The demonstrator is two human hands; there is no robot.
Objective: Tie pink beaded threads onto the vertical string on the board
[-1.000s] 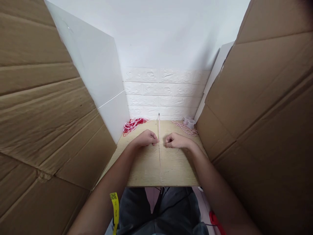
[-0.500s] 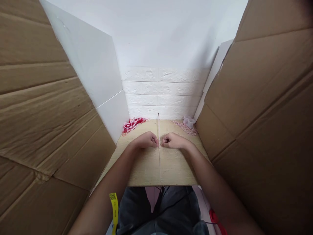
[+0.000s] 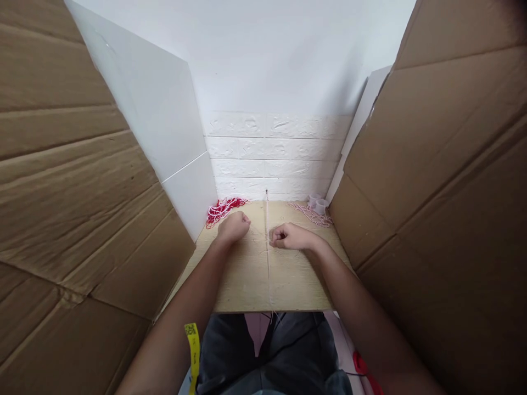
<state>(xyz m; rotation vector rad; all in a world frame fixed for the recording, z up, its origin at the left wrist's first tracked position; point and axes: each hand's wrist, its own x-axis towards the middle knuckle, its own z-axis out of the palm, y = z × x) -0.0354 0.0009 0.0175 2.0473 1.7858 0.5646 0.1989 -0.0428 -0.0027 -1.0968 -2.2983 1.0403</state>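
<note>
A thin pale cord (image 3: 268, 269) runs down the middle of the wooden board (image 3: 242, 285), from a small hook (image 3: 267, 191) at the back over the front edge. Left of the cord is my left hand (image 3: 234, 226), its fingers closed; a fine thread seems to run from it toward the cord, but what it grips is too small to name. Close against the cord's right side, my right hand (image 3: 290, 236) has thumb and finger pinched together. Whatever lies in that pinch is too small to make out.
Red and white threads (image 3: 224, 210) lie heaped at the board's back left. Pale pink threads (image 3: 315, 214) and small clear cups (image 3: 319, 205) are at the back right. Cardboard walls (image 3: 140, 219) flank both sides, and a white brick-patterned wall (image 3: 288, 148) stands behind.
My left hand has moved away from the cord, to the left and slightly toward the back. My right hand has stayed nearly in place beside the cord.
</note>
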